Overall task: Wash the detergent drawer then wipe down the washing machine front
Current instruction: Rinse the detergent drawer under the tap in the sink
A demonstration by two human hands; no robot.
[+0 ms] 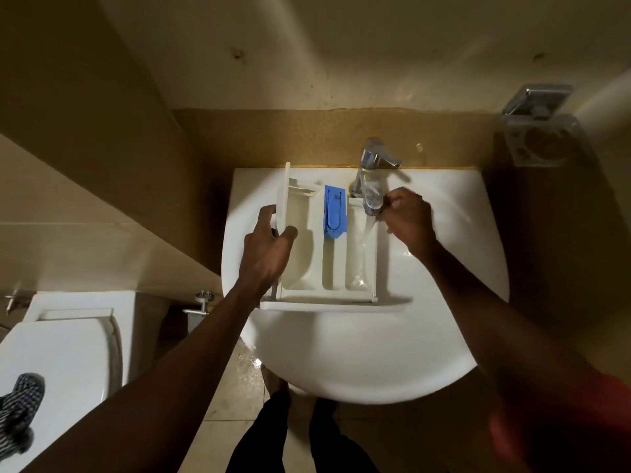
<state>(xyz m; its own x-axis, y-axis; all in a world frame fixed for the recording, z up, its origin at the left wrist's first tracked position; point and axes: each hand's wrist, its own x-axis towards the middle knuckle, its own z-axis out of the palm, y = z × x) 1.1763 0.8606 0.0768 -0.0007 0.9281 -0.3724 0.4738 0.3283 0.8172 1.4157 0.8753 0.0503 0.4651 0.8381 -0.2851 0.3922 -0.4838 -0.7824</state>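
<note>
Small dim bathroom, beige tiled walls, wet patch on the floor under the sink. Far left: one toilet (65,349), lid down, one checked cloth (18,409) on it. One white sink (444,336) in the middle. One detergent drawer (327,247) lies across the basin, three compartments, one blue insert (334,213) in the middle one. Left hand (266,247) has fingers clamped on the drawer's left edge. One tap (370,179) running, stream falling into the right compartment. Right hand (408,220) sits at the spout, fingers curled together; can't tell if they grip anything. One metal holder (543,131) on the wall, far right.

Risks: only one hand holds the drawer, so water weight could tip it off the rim. Splash adds to the wet floor, slip hazard. Blue insert may pop loose.
</note>
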